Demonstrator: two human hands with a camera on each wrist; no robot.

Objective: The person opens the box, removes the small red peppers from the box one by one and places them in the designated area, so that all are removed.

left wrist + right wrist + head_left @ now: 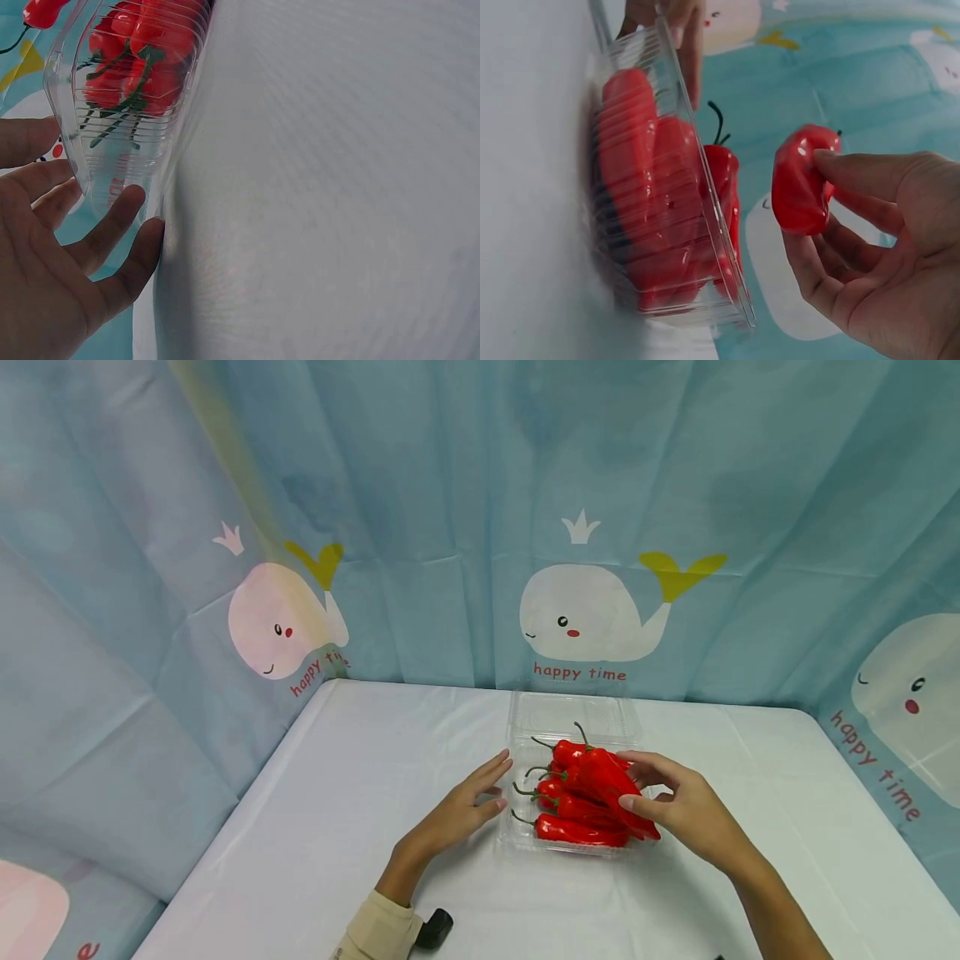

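Note:
A clear plastic clamshell box (507,833) lies on the white table, filled with several red chili peppers (577,833) whose green stems point left. My right hand (690,810) pinches one red chili pepper (799,184) between thumb and fingers, holding it above the pile at the box's right side. In the right wrist view this pepper hangs apart from the box wall. At the box's left side is my left hand (456,814), its fingers extended and spread. The left wrist view has those fingertips (131,196) right by the box's end.
Behind the peppers the box's transparent lid (573,714) lies folded back toward the curtain. A blue curtain (427,527) with whale prints rises along the table's back and sides. The white tablecloth (360,760) extends around the box. A black object (435,929) sits by the left sleeve.

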